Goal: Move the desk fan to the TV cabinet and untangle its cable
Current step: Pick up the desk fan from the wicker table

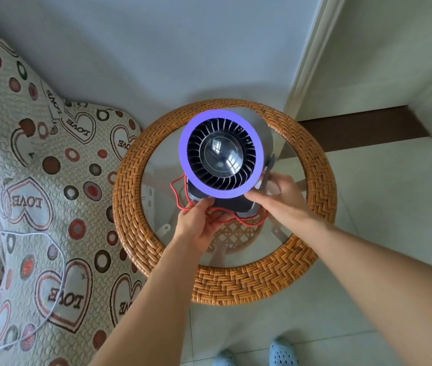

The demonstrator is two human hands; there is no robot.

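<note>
The desk fan (pixel 221 154) stands upright on the wicker-rimmed desk (pixel 236 283) ahead of both grips: left grip (pixel 199 220) clasps its base amid the looped red cable (pixel 172 185), right grip (pixel 275 196) clasps its side, equally near.

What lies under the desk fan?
The red cable loops beneath the desk fan, over the glass top of the wicker table. The left hand and right hand grip its base. The fan covers the glass directly beneath, so contact cannot be judged.
</note>
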